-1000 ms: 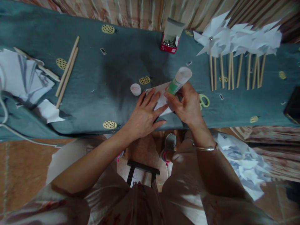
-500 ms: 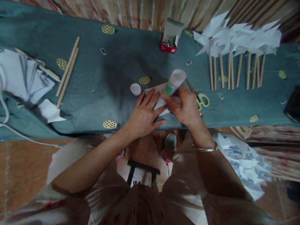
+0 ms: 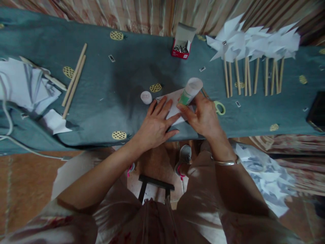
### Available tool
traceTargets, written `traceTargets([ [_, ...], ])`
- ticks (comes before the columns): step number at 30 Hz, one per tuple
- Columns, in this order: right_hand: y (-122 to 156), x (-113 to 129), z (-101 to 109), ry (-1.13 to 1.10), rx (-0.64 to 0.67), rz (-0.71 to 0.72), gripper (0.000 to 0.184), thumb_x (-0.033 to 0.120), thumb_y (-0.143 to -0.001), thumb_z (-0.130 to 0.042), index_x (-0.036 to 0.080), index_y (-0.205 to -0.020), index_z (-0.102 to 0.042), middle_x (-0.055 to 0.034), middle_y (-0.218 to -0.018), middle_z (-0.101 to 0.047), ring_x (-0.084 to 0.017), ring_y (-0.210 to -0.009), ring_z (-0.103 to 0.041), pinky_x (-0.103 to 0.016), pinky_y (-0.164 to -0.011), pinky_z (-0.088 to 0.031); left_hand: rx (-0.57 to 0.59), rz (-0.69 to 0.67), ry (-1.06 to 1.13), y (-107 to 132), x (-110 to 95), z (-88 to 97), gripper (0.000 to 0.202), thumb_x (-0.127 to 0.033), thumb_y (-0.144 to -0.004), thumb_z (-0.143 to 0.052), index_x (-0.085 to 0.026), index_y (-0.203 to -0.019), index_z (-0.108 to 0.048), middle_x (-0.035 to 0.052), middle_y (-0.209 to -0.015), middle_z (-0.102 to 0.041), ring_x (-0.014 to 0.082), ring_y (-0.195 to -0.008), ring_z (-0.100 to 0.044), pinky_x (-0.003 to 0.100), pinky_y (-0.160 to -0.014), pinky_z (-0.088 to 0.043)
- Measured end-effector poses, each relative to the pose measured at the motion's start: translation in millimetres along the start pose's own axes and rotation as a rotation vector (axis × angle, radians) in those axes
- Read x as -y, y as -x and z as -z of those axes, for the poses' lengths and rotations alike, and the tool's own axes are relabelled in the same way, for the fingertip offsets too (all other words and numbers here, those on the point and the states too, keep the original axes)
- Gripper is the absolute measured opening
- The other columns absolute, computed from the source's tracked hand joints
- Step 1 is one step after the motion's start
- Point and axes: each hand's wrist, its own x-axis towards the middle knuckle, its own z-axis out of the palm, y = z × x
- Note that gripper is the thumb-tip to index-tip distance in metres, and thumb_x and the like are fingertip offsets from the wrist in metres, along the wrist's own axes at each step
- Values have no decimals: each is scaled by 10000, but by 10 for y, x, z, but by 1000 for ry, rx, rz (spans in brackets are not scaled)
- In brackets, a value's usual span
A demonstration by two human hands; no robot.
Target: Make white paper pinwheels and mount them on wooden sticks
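My left hand [image 3: 157, 126] lies with its fingers spread on a sheet of white paper [image 3: 175, 109], holding it against the table. My right hand [image 3: 205, 117] is wrapped round a white and green glue stick [image 3: 191, 90], tilted with its lower end at the paper. That lower end is hidden by my fingers. A round white cap [image 3: 146, 97] stands just beyond my left fingertips. Scissors with light green handles [image 3: 219, 107] lie right of my right hand, partly covered by it.
A red box of metal pins [image 3: 181, 48] stands open at the back. Paper pinwheels [image 3: 259, 44] on sticks lie at the right. Paper sheets [image 3: 19, 81], wooden sticks [image 3: 76, 78] and a white cable [image 3: 8, 122] are at the left. A bag of white paper pieces [image 3: 266, 176] sits below the table's edge.
My right hand and the glue stick have shifted slightly to the right and toward me over the paper. My right hand now covers more of the scissors. My left hand stays in place.
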Motion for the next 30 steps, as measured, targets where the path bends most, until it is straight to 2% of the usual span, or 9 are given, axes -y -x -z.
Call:
traceTargets([
  [7,-100,-257,52,-583,-265,-75,324,554,-811,-682,271,-962,-634,-33,-951,-729,-213,-923,-691,-388,-844,-548,-8,-4,-9,13,-7,3,506,-489,-897,-593,-238,-1336,-568,140,-1550,-394,376,-1476,-251,600,-1176,-215],
  [11,-123,-333,56,-827,-294,-166,355,570,-720,-762,281,-897,-655,-13,-931,-739,-219,-978,-704,-365,-813,-577,-94,-60,16,26,16,69,528,-524,-920,-538,-225,-1355,-537,152,-1503,-454,341,-1457,-306,566,-1164,-264],
  [14,-106,-280,64,-943,-289,-234,336,535,-674,-809,276,-840,-677,-10,-895,-745,-207,-943,-710,-332,-780,-578,-215,-76,34,18,136,182,502,-492,-938,-520,-276,-1391,-488,120,-1492,-473,291,-1442,-341,506,-1147,-309],
  [17,-89,-203,72,-1039,-288,-282,337,499,-625,-849,258,-802,-694,8,-847,-740,-171,-839,-700,-306,-751,-566,-317,57,-18,3,323,296,430,-431,-945,-513,-334,-1364,-517,73,-1477,-491,313,-1401,-379,519,-1120,-321],
  [21,-78,-146,59,-1014,-302,-319,333,483,-597,-865,252,-772,-701,27,-806,-725,-144,-764,-660,-296,-716,-540,-266,200,-59,11,506,385,344,-341,-918,-529,-234,-1220,-656,127,-1250,-636,326,-1166,-553,497,-995,-436],
  [23,-74,-122,44,-988,-295,-339,320,477,-600,-862,251,-761,-701,27,-778,-715,-141,-727,-640,-294,-676,-523,-264,263,41,21,528,404,326,-327,-895,-559,-220,-1173,-689,119,-1134,-675,296,-1062,-604,457,-953,-471],
  [25,-73,-86,25,-1004,-277,-357,310,473,-605,-859,248,-752,-705,28,-742,-704,-133,-680,-620,-284,-627,-505,-333,355,250,20,502,407,308,-373,-840,-645,-244,-1109,-720,79,-1043,-698,246,-939,-640,398,-887,-505],
  [28,-82,-4,-12,-1129,-247,-408,312,459,-575,-878,239,-715,-707,29,-701,-698,-120,-623,-603,-265,-580,-498,-449,521,746,-15,394,388,328,-416,-717,-778,-236,-990,-752,41,-891,-720,184,-756,-654,332,-761,-531],
  [30,-93,62,-42,-1240,-226,-452,321,440,-535,-901,232,-689,-710,24,-707,-712,-117,-612,-608,-258,-586,-520,-447,608,1044,-48,304,373,348,-383,-647,-840,-220,-943,-756,37,-842,-729,181,-735,-672,338,-750,-549],
])
